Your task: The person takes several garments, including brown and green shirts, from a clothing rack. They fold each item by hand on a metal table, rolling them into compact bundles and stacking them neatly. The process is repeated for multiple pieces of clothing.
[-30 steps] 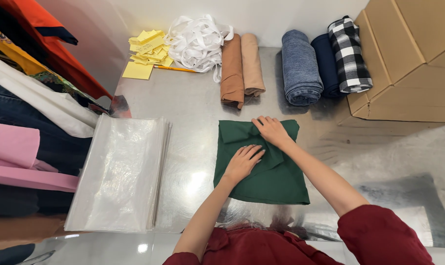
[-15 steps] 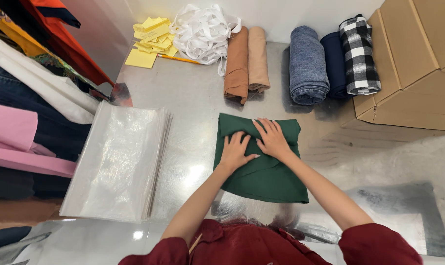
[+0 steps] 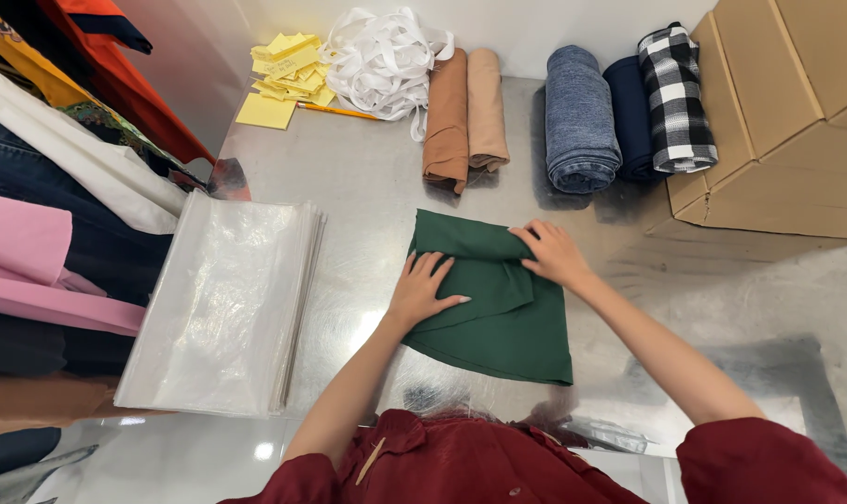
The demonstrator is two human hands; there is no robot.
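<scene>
Green cloth [image 3: 498, 299] under both hands

Bright, even overhead light; sharp focus throughout. Glare patches on the steel table [image 3: 367, 187] below the left hand [image 3: 421, 291]. Edges bow, wide-angle.

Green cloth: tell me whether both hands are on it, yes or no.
Yes, the left hand and right hand both rest on the green cloth.

A brushed steel table [image 3: 367, 187] carries a folded dark green cloth [image 3: 498, 308], a stack of clear plastic bags [image 3: 223, 299], rolled fabrics [image 3: 582, 121] — and yellow paper slips [image 3: 283, 75].
</scene>
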